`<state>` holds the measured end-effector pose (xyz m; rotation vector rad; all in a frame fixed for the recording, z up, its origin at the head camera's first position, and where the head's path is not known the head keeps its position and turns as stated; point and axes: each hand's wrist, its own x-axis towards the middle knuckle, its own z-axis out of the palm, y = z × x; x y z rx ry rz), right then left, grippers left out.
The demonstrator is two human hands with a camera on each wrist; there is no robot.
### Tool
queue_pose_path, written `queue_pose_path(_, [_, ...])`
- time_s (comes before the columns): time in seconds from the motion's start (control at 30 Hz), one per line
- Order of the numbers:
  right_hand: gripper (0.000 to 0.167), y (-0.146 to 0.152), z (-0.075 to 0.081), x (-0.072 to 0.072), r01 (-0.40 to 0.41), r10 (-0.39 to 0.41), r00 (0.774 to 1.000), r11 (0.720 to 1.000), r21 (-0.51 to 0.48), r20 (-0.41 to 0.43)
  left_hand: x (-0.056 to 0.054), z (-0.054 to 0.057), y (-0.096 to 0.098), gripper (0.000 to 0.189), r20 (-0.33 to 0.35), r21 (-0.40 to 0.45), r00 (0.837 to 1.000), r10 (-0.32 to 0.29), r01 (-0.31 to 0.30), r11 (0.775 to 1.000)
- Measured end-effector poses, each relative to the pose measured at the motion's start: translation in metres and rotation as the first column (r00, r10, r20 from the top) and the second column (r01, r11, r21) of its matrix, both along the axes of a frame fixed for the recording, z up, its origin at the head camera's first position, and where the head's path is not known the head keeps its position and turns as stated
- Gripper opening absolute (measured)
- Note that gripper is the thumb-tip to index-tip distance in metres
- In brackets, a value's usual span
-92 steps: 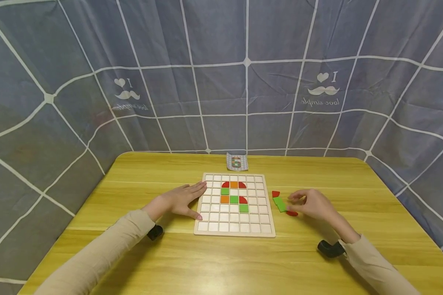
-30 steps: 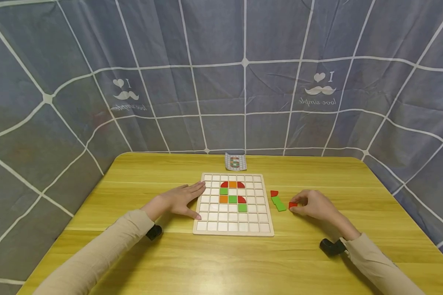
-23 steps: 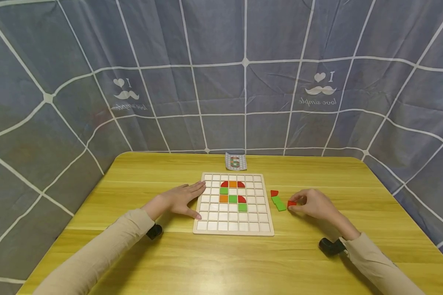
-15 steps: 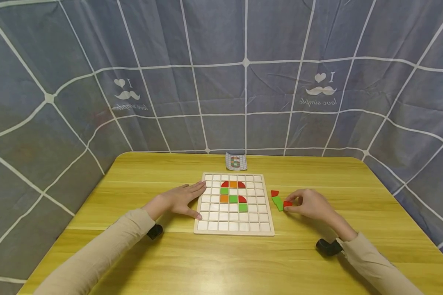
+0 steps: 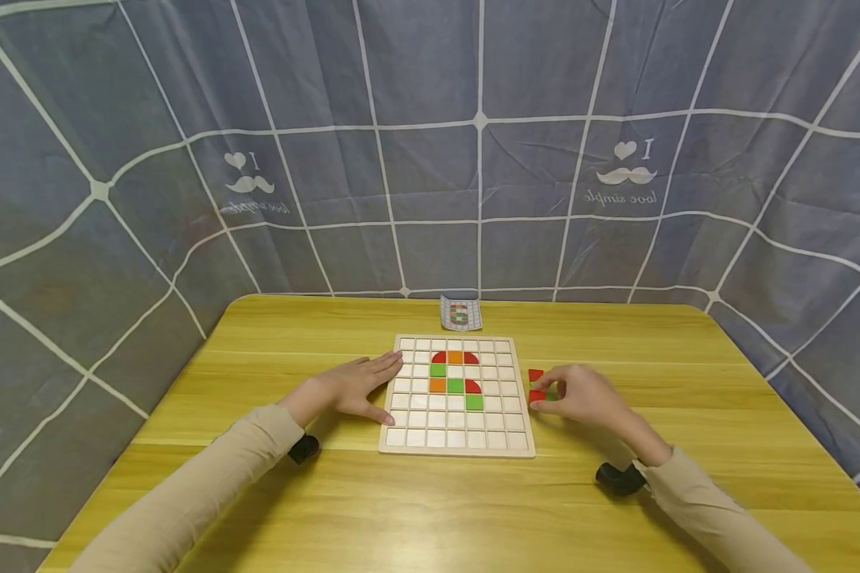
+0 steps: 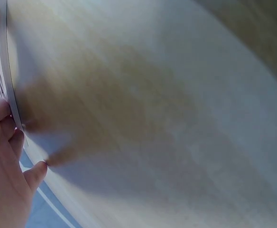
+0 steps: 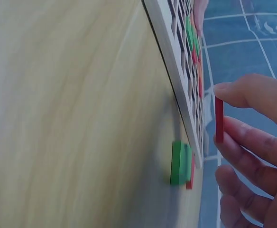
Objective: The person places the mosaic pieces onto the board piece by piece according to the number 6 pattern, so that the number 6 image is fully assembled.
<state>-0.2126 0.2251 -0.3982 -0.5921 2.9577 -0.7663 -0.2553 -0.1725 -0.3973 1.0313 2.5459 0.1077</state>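
Note:
My right hand (image 5: 584, 394) pinches a red tile (image 7: 219, 119) between thumb and fingertips, raised above the table in the right wrist view. It is just right of a wooden grid board (image 5: 459, 453). Spread over the board's left rim, my left hand (image 5: 351, 390) rests with straight fingers; in the left wrist view, fingertips (image 6: 0, 108) touch its edge. Red rounded-corner tiles, orange squares and green squares (image 5: 455, 386) sit in the board's upper-middle cells. Below my right hand lie green tiles (image 7: 179, 163) and another red tile (image 5: 535, 374), partly covered by the hand in the head view.
A small printed card (image 5: 461, 313) with a coloured pattern on a grid lies behind the board. The wooden table (image 5: 315, 509) reaches back to a grey-blue curtain (image 5: 430, 175) with white lines. A black wrist mount (image 5: 619, 479) sits under the right cuff.
My right hand has picked up the red tile from beside the loose green tiles and carried it left, over them, toward the board's right edge. My left hand has stayed in place.

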Motion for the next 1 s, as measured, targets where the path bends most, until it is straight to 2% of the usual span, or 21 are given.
queue_pose_path(0.27, [0.023,-0.016,-0.001,0.001,-0.042,0.041,0.999,0.998,-0.037,-0.019,-0.002,-0.005,0.002,0.103,-0.017,-0.036,1.0,0.02,-0.021,0.999])
queue_pose_path(0.63, [0.021,-0.037,-0.005,0.002,-0.107,0.103,0.99,0.994,-0.037,-0.092,0.001,-0.002,0.003,0.104,-0.013,-0.028,1.0,0.024,-0.024,0.999])
queue_pose_path(1.0, [0.021,-0.057,-0.008,0.004,-0.172,0.168,0.983,0.984,-0.049,-0.074,0.0,-0.004,0.002,0.104,-0.02,-0.028,1.0,0.022,-0.022,0.999])
